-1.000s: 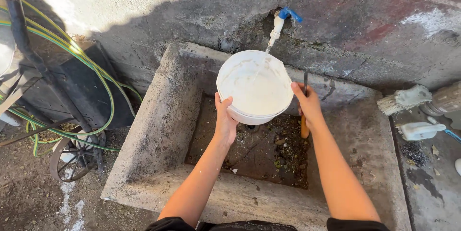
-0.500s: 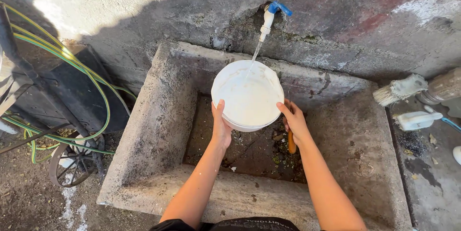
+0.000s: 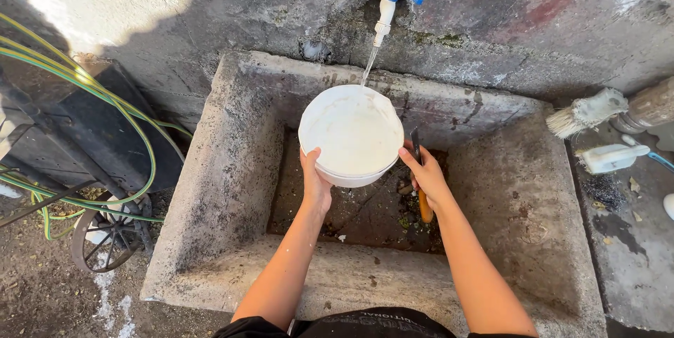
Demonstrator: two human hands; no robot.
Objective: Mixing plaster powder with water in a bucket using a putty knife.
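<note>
I hold a white bucket (image 3: 351, 133) over a stone basin (image 3: 232, 169), under a white tap with a blue handle (image 3: 390, 2). A thin stream of water falls from the tap into the bucket's far rim. My left hand (image 3: 314, 178) grips the bucket's near left edge. My right hand (image 3: 424, 176) presses against the bucket's right side and also clasps a tool with an orange handle (image 3: 425, 208) and a dark blade pointing up.
Green and yellow hoses (image 3: 105, 92) and a dark wheeled cart (image 3: 105, 229) stand at the left. On the ledge at the right lie a white brush (image 3: 586, 112) and a white scoop-like tool (image 3: 612, 157). Debris covers the basin floor (image 3: 382, 215).
The bucket and both hands have shifted slightly left and down in view. The water stream now lands nearer the bucket's far rim.
</note>
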